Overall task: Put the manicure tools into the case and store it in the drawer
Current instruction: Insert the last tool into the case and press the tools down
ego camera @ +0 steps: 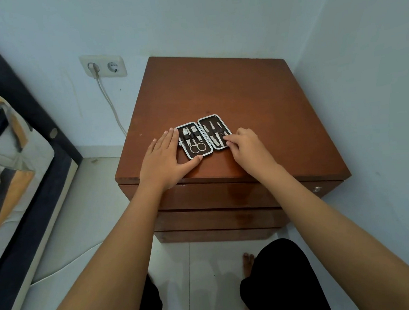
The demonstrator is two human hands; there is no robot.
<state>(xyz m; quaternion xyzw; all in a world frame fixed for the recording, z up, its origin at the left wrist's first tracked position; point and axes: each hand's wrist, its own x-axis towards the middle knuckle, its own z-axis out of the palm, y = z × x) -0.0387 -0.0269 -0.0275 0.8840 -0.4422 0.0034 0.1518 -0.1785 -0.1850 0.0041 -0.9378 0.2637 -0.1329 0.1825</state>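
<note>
— What do I have nearest to me?

— Three closed drawers (216, 198) in the front of the desk (218, 92); none is pulled out, so I judge the storing step is not yet begun.

— And the hands?

— My left hand (166, 155) lies flat on the desk top, its fingers (170, 139) pressed together along the left edge of the case (203, 136), the thumb touching the near corner. I think it is there to stop the case from sliding.

— The right one?

— My right hand (244, 146) is at the right half of the case. Its fingers (229, 142) are curled and pinching at a thin tool (222, 133) under the strap, probably to seat it. How firmly it grips I cannot tell.

— What is inside the case?

— It lies open and flat near the front of the desk. The left half holds the scissors (196, 148) and two clippers (189, 134) under a band. The right half holds several slim metal tools (213, 135). I see no loose tool on the desk.
</note>
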